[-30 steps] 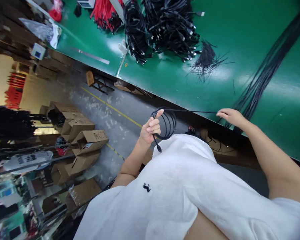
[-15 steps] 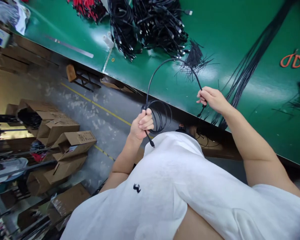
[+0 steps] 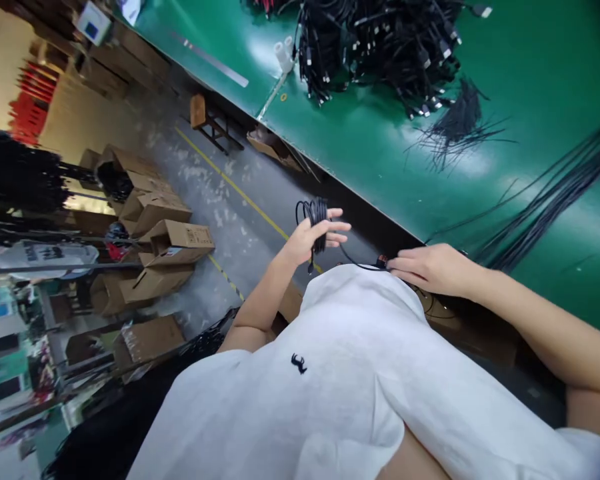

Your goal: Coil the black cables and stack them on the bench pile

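Loops of a black USB cable (image 3: 318,212) sit around the fingers of my left hand (image 3: 303,241), which holds the coil in front of my shirt. Its fingers point right, partly spread, and a plug end hangs below the coil. From there a length of the cable runs right to my right hand (image 3: 433,267). That hand has its fingertips closed on the cable close to the bench edge; the end beyond them is hidden.
The green bench (image 3: 380,157) carries a heap of black cables (image 3: 405,53), a pile of short black ties (image 3: 463,117), long black strands (image 3: 545,200) and a metal ruler (image 3: 217,61). Left are a wooden stool (image 3: 199,112) and cardboard boxes (image 3: 180,237).
The large cable arc between my hands is now wound into tight loops at my left hand. My right hand has moved down, and my left fingers have opened out. The view has shifted left.
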`<state>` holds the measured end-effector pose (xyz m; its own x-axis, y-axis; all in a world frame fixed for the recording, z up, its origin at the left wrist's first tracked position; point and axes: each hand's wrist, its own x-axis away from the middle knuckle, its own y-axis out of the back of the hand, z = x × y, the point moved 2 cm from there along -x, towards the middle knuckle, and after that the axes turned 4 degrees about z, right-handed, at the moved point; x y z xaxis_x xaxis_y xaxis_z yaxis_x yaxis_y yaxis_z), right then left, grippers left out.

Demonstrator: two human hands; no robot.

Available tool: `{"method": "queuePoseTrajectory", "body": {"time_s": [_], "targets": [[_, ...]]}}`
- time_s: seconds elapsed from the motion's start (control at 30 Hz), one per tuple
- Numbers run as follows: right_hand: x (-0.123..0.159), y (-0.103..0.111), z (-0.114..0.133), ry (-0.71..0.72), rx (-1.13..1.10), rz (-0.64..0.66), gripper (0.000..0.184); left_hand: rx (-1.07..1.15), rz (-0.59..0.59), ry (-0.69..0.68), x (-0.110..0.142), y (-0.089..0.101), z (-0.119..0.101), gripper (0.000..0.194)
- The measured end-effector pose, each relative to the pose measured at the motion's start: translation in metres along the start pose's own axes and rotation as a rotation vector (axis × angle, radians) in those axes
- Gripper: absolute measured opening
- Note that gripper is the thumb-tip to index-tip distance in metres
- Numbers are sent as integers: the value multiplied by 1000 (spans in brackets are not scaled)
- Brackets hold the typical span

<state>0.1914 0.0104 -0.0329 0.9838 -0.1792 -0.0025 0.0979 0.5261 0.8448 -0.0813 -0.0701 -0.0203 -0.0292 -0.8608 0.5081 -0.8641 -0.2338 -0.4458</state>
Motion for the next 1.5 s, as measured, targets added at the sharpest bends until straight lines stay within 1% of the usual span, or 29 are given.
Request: {"method": "queuePoseTrajectory", "body": {"time_s": [0.03,0.1,0.2,0.27,0.33,0.4,0.43,0.47,0.53,0.57,0.6,0.7,0.73,0.8,0.83,0.9,0.97,1.03,1.07,1.13,1.2,1.23,1.27,1.3,1.37,1.43,1.5], "targets": [[-13,12,5,33,26,-3,42,-54,67,37,-3,-8,10,39],[-36,29,4,32,107,-7,43,-112,202,102,-6,-24,28,41],[-53,37,-10,33,142,-9,41,-110,380,168,-4,-39,42,40],[-53,37,-14,19,131,-44,39,-38,426,186,1,-44,43,36],[-49,37,-12,-41,113,-139,40,63,433,218,7,-45,43,33],[-47,35,-4,-56,96,-216,49,133,458,278,13,-46,44,33],[-49,33,1,-20,92,-218,52,141,500,319,16,-47,45,35],[-53,29,8,46,92,-191,50,133,556,359,19,-48,46,36],[-65,19,19,195,95,-77,35,102,663,422,23,-49,48,39],[-73,15,24,233,102,-15,27,97,694,436,25,-47,49,42],[-81,11,28,242,114,42,24,102,707,440,25,-45,48,46],[-98,8,37,168,166,140,25,134,684,421,23,-34,44,56],[-102,9,39,132,175,151,24,133,675,415,23,-30,42,54],[-105,12,38,48,141,153,21,133,630,391,21,-22,40,43],[-106,12,35,-2,87,144,18,140,590,373,20,-19,39,37],[-104,9,25,-89,-99,116,14,166,490,350,18,-12,40,30],[-102,-1,13,-156,-343,81,20,193,403,353,18,-6,42,36],[-99,-17,4,-258,-550,1,26,220,352,361,20,2,43,42],[-98,-27,3,-323,-635,-61,27,235,346,356,20,7,43,43],[-97,-47,4,-461,-828,-231,26,256,366,335,22,15,42,42],[-98,-65,10,-577,-1094,-419,30,266,405,307,23,21,40,39],[-98,-73,13,-612,-1242,-490,34,269,421,293,23,24,38,38],[-99,-80,16,-625,-1386,-533,39,274,428,280,23,26,37,37],[-101,-86,19,-616,-1512,-548,44,282,424,268,22,28,35,36],[-101,-93,25,-573,-1691,-541,50,293,388,266,18,32,34,37],[-99,-99,30,-575,-1760,-567,50,279,341,292,14,36,36,42],[-95,-103,35,-621,-1732,-630,44,232,335,325,10,39,39,46]]}}
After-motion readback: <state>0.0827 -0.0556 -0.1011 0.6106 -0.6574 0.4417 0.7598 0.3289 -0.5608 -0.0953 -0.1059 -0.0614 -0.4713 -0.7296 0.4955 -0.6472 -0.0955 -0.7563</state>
